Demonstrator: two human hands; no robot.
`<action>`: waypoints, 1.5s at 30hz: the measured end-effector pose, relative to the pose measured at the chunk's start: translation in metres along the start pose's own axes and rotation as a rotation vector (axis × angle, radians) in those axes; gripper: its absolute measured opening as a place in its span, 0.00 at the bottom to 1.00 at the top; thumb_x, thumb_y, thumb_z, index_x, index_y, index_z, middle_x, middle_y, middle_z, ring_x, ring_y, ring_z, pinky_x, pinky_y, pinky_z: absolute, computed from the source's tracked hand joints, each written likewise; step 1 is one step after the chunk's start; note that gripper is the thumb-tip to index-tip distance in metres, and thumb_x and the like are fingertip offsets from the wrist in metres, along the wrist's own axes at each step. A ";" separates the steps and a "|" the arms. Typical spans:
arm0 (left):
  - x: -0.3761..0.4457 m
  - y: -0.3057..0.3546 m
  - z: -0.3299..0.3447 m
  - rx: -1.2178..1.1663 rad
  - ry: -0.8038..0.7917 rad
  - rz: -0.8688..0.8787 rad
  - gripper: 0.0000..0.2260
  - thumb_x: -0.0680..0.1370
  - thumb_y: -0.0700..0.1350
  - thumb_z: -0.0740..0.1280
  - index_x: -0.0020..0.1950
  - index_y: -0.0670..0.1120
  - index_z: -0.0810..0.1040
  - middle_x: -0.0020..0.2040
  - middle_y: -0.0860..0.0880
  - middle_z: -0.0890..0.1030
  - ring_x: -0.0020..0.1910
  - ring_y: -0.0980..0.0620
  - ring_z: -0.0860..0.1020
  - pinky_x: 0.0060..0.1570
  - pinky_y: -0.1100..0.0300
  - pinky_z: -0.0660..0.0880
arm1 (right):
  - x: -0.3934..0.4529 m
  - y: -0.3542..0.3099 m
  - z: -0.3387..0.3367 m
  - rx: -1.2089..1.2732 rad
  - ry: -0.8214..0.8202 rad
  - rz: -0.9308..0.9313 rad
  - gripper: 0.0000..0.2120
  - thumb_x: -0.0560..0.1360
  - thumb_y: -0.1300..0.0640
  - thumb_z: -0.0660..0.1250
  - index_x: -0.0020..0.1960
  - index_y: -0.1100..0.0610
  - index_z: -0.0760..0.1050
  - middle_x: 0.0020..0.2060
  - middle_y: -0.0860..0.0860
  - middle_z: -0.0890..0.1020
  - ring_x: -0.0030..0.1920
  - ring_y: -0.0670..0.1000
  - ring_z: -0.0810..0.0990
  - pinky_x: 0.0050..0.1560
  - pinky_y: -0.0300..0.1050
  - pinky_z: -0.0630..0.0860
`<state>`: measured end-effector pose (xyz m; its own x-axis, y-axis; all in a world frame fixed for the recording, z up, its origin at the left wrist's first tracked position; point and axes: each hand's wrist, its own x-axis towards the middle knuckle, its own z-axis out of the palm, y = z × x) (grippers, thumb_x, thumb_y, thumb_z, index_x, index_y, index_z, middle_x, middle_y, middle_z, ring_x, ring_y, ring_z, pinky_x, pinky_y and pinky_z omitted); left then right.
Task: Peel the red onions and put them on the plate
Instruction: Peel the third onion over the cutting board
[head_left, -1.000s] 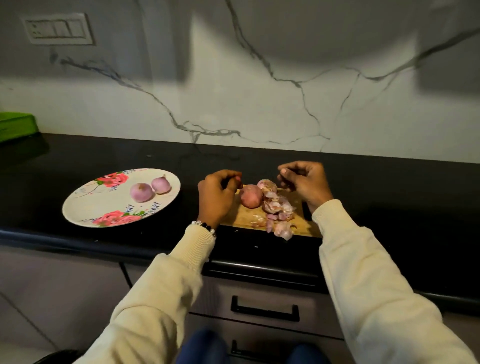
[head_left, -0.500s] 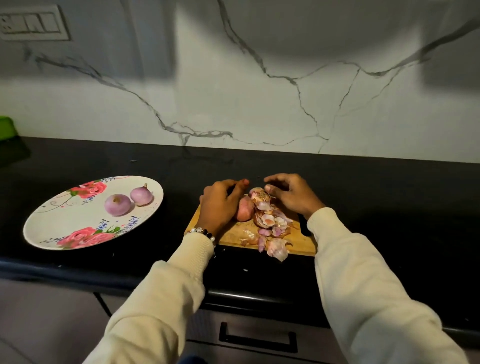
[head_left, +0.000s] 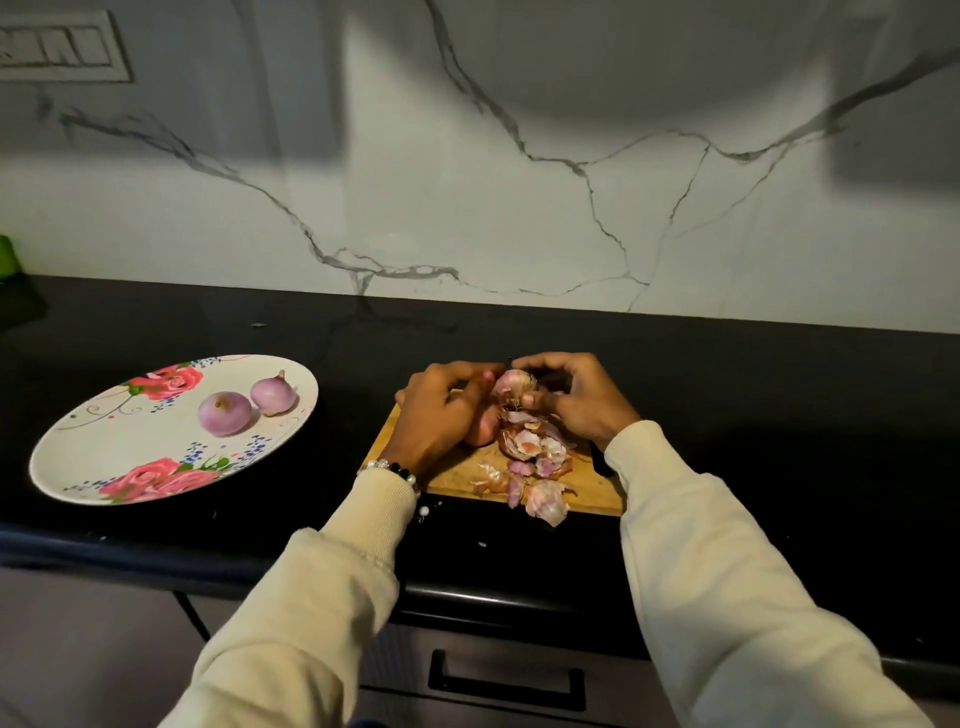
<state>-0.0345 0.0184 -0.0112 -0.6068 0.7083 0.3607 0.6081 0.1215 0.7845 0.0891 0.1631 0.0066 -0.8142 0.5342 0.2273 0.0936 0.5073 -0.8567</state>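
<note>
Landmark for this report: the wooden cutting board (head_left: 587, 488), lying on the black countertop (head_left: 727, 395) near its front edge.

Left hand (head_left: 441, 415): positioned over the left part of the board, fingers curled around an unpeeled red onion (head_left: 480, 428) that rests on the board. The onion is partly hidden by the palm; its reddish skin shows at the hand's right side.

Right hand (head_left: 576, 400): positioned over the back of the board, fingers curled, pinching a second onion (head_left: 514, 383) with loose papery skin hanging from it. This onion sits just beside the left hand's fingertips; whether the two hands touch cannot be determined.

Peel scraps (head_left: 535, 457): a heap of pink and brown skins lies on the centre of the board, with one large piece (head_left: 545, 503) overhanging the board's front edge.

Plate (head_left: 78, 457): a white floral plate stands on the countertop well to the left of the board. It carries two peeled onions, a rounder one (head_left: 224, 413) and a smaller one with a pointed tip (head_left: 274, 395), lying just beside each other on the side of the plate nearer the board.

Both sleeves are cream; a beaded bracelet (head_left: 392, 470) is at the left wrist.
</note>
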 end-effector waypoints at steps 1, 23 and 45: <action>-0.001 0.001 0.000 0.002 0.006 0.030 0.14 0.75 0.62 0.59 0.58 0.67 0.77 0.55 0.62 0.82 0.59 0.59 0.76 0.66 0.40 0.67 | 0.000 0.000 0.000 0.004 0.015 -0.014 0.20 0.73 0.71 0.71 0.61 0.54 0.80 0.60 0.51 0.80 0.61 0.50 0.78 0.66 0.53 0.75; -0.008 0.032 0.015 0.019 0.050 0.218 0.24 0.68 0.67 0.64 0.63 0.74 0.67 0.50 0.67 0.74 0.58 0.58 0.74 0.61 0.40 0.71 | -0.024 0.010 -0.029 0.608 -0.065 -0.167 0.20 0.69 0.68 0.74 0.59 0.58 0.79 0.59 0.57 0.82 0.63 0.61 0.79 0.63 0.59 0.77; -0.006 0.023 0.016 0.060 0.103 0.125 0.15 0.73 0.52 0.73 0.60 0.58 0.81 0.42 0.70 0.75 0.56 0.56 0.75 0.62 0.43 0.69 | -0.021 0.014 -0.018 0.458 -0.022 -0.117 0.27 0.65 0.73 0.77 0.60 0.53 0.80 0.60 0.55 0.82 0.61 0.56 0.81 0.64 0.59 0.77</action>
<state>-0.0085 0.0277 -0.0036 -0.5720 0.6459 0.5055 0.7096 0.0806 0.7000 0.1176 0.1714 -0.0017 -0.8168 0.4738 0.3291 -0.2579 0.2103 -0.9430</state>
